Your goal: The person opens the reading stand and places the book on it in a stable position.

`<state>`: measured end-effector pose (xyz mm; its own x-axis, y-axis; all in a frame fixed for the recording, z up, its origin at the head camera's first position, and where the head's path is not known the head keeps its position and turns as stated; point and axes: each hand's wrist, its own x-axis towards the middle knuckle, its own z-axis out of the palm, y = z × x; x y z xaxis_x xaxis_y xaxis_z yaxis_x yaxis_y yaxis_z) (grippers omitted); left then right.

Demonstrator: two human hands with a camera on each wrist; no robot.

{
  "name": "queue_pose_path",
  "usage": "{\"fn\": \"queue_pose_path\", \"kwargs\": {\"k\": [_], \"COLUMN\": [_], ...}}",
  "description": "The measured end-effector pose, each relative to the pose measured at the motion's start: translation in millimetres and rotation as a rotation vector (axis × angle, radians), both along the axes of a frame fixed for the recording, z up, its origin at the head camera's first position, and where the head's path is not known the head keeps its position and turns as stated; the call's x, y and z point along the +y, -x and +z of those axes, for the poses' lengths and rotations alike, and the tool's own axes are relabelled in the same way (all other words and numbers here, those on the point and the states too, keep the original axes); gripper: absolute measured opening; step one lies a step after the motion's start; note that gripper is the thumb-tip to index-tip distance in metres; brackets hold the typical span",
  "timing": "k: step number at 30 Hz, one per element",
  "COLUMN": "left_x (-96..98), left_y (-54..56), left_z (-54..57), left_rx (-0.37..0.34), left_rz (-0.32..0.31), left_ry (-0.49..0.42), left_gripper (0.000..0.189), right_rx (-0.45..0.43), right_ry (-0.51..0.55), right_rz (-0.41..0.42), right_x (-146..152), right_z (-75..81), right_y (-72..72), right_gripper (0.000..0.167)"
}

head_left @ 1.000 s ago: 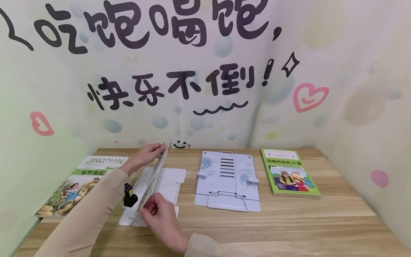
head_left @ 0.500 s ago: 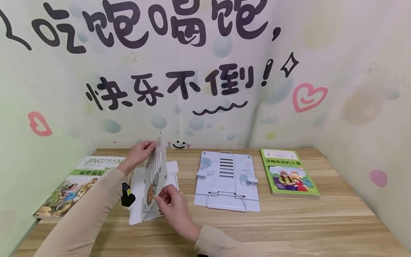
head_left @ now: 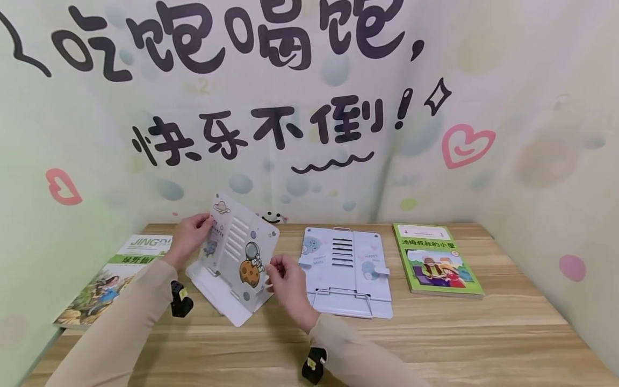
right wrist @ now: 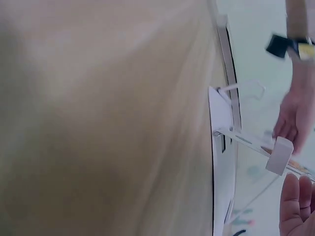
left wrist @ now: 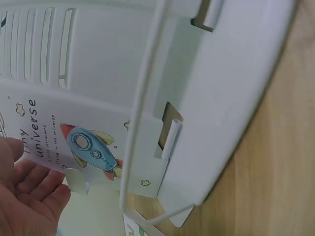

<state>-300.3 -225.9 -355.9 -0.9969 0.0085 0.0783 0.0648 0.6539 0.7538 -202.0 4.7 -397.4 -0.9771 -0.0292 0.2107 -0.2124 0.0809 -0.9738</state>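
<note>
A white metal book stand (head_left: 244, 228) with an astronaut and planet print stands on the left part of the table. Its slotted panel is raised at a tilt over the flat base (head_left: 220, 300). My left hand (head_left: 190, 239) pinches the panel's left edge; in the left wrist view the thumb and fingers are beside a rocket print (left wrist: 91, 147) and a small side clip (left wrist: 76, 180). At the panel's right edge my right hand (head_left: 290, 285) pinches near the lower side. The right wrist view has its fingertips (right wrist: 291, 194) close to a white clip (right wrist: 280, 155).
Right of the raised stand lies a second, folded book stand (head_left: 345, 274) with elephant prints. A green book (head_left: 437, 260) is farther right. Another book (head_left: 108, 285) lies at the left, partly behind the left arm. A printed cloth wall (head_left: 309, 188) closes off the table's back.
Both hands have turned the book stand, so its printed face, edge-on before, now faces me. The left hand has moved left, the right hand rightward and slightly up.
</note>
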Motion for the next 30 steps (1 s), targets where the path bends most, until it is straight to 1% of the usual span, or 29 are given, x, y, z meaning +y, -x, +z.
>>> {"fn": "queue_pose_path", "kwargs": {"k": [5,11,13,18,24,30], "left_x": [-7.4,-10.9,-11.7,-15.8,-18.6,-20.5], "left_y": [-5.2,-11.0,-12.3,-13.9,-17.5,-20.4], "left_z": [-1.0,-1.7,-1.9,-4.4,-6.8,-8.2], "left_rx": [0.026,0.043,0.044,0.062,0.125,0.151], "left_rz": [0.033,0.082,0.103,0.139,0.166,0.19], "left_ry": [0.024,0.012,0.011,0.019,0.044,0.051], "left_gripper": [0.051,0.047,0.046,0.045,0.04,0.038], "right_rx": [-0.023,-0.021,-0.015,-0.041,-0.063,-0.065], "right_ry": [-0.02,-0.056,-0.07,-0.077,-0.091,-0.1], "right_rz": [-0.02,-0.04,-0.047,-0.051,-0.059,-0.067], "right_x": [6,10,11,13,15,16], "right_z": [0.7,1.9,1.9,3.6,5.3,6.6], "right_y": [15.7,29.0,34.0,45.1,54.0,59.7], "right_gripper": [0.008,0.006,0.006,0.008,0.007,0.008]}}
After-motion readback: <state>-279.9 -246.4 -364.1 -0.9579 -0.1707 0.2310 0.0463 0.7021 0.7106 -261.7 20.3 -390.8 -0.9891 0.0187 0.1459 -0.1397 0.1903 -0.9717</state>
